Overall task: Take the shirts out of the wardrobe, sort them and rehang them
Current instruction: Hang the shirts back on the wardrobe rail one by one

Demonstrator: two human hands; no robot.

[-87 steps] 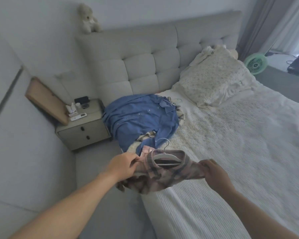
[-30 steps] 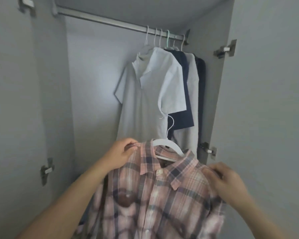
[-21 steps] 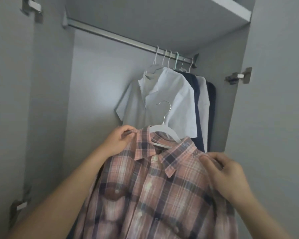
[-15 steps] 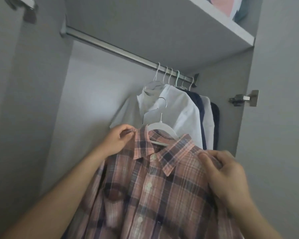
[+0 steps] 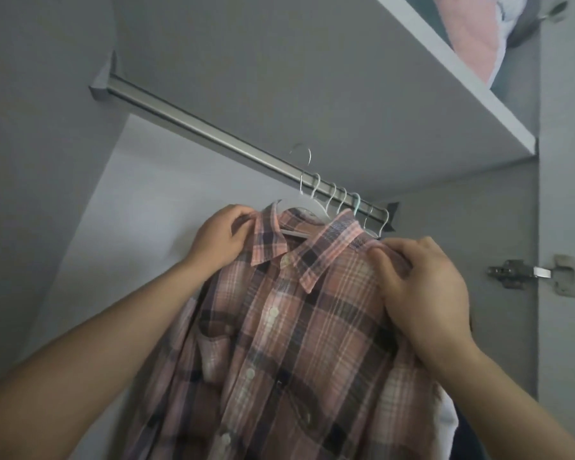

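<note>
Both hands lifted since a moment ago: left hand pinching the shirt at the collar, right hand gripping its shoulder. Beyond, hanger hook now raised just in front of the rail, above the other hooks, not yet caught. Rehanging nearly done; only hooking left.

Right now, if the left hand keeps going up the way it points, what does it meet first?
Probably the rail. The left hand grips the plaid shirt at the collar, and the hanger hook looks level with the rail. Depth is unclear.
</note>
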